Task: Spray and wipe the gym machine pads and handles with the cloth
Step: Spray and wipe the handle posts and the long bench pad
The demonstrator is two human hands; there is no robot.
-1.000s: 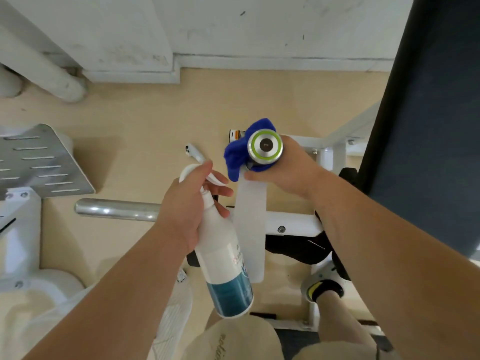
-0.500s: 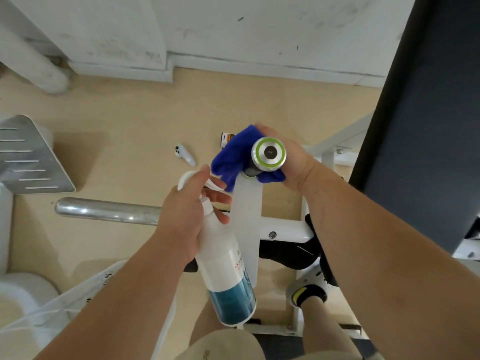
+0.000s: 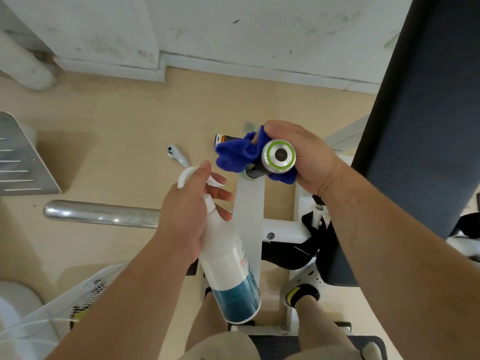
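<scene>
The cloth [image 3: 233, 154] gripped by the right hand [image 3: 309, 157] has been turned further round the handle [image 3: 278, 155] under its fingers [image 3: 278, 128], wiping judged under way; spray bottle [image 3: 228, 268] clasped by left hand [image 3: 187, 216]

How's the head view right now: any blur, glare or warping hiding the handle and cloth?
Head view: handle and cloth sharp and evenly lit; bright glints on the metal bar; the white pipe at top left looks slightly smeared; wide-angle warping stretches the frame edges.

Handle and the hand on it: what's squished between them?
The blue cloth, wrapped between the right hand and the handle, as the head view shows.
</scene>
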